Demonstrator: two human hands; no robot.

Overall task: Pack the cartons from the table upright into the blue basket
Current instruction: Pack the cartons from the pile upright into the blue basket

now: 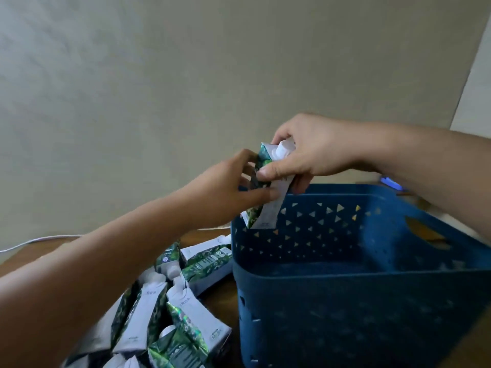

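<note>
While both hands grip it, one carton [261,187] hangs tilted over the blue basket [345,301] far-left rim.
Right hand [305,155] pinches top near the white cap; left hand [228,187] clamps mid-body. Looks stiff, boxy, glossy — probably slippery, moderate weight if full. Hold flat sides, not cap. Other cartons [170,309] lie heaped on table [220,296], left of basket.

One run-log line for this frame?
phase: placing | held: carton, both hands, left hand, right hand | over blue basket rim | cartons on table remain

Head camera looks down, close over the basket [345,301].
</note>
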